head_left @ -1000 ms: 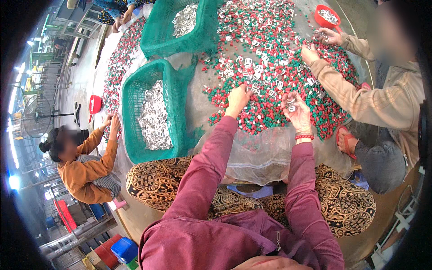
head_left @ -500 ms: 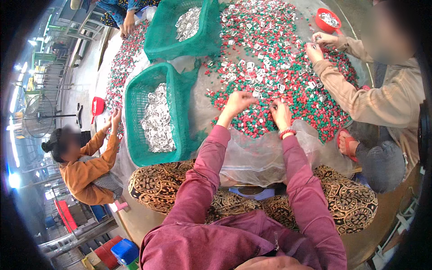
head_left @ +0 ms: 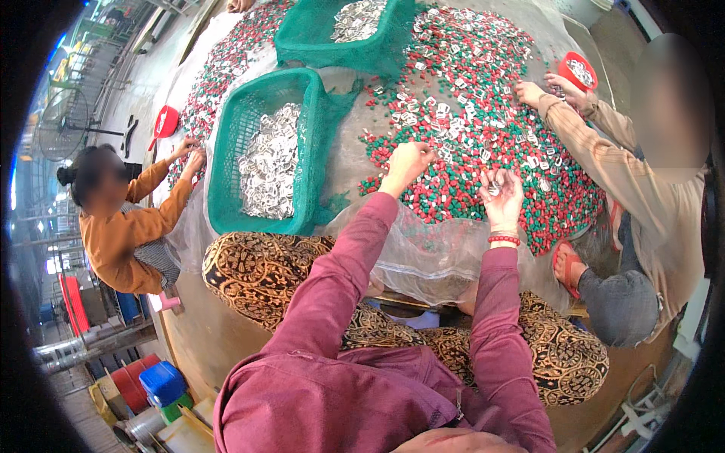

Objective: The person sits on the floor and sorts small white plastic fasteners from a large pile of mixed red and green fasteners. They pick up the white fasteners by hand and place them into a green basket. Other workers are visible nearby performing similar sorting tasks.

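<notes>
My left hand [head_left: 408,167] reaches over the left part of a heap of small red and green pieces [head_left: 445,204], its thumb and fingertips pinched together. Whatever it may hold is too small to make out. To its right, my right hand [head_left: 503,199] is turned partly palm up, with fingers curled around a small silvery-white buckle-shaped piece. A red bead bracelet [head_left: 504,240] circles that wrist. Many white buckle-shaped pieces [head_left: 442,111] are scattered among the red and green ones in front of both hands.
A green mesh-lined basket [head_left: 219,162] of white pieces stands left of my hands, with a second green basket [head_left: 291,53] beyond it. At right a co-worker's hands [head_left: 540,94] touch the heap beside a red scoop [head_left: 579,69]. Another person [head_left: 128,226] works at far left.
My right hand has lifted back from the heap and turned palm up. My left hand stays pinched. The view has shifted, and the right co-worker's hands have moved apart.
</notes>
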`<state>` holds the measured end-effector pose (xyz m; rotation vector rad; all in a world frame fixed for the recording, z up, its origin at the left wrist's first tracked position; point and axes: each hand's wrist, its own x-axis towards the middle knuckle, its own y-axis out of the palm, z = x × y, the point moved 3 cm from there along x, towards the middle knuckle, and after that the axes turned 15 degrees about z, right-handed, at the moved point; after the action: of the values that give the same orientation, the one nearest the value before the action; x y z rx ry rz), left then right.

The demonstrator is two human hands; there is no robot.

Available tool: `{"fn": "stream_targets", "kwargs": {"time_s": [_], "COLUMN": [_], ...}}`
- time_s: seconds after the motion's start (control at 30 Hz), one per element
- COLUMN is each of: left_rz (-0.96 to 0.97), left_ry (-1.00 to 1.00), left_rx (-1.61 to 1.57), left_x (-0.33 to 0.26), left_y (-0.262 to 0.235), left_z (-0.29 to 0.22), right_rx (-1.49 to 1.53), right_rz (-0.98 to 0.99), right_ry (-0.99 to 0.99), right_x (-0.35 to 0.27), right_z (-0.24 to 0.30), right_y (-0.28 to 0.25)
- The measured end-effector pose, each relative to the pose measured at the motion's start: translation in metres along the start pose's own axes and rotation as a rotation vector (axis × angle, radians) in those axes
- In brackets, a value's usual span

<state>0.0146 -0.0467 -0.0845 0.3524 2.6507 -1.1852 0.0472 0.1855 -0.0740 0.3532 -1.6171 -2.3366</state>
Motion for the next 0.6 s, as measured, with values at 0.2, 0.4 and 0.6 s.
{"fn": "stream_targets", "kwargs": {"time_s": [0.2, 0.4, 0.6], "left_rz": [0.161, 0.271, 0.317], "left_ry": [-0.025, 0.058, -0.137], "left_rx": [-0.448, -1.748, -1.007], "left_x": [-0.008, -0.008, 0.029], "left_y": [0.002, 0.004, 0.017], "left_z": [0.032, 0.023, 0.017], "right_rx": [0.201, 0.079, -0.329], "right_rz": [0.083, 0.258, -0.146], "right_ry": [0.011, -0.004, 0.112], "right_x": [-0.002, -0.007, 0.017], "right_z": [-0.002, 0.005, 0.009], "right_y": [0.002, 0.007, -0.025]}}
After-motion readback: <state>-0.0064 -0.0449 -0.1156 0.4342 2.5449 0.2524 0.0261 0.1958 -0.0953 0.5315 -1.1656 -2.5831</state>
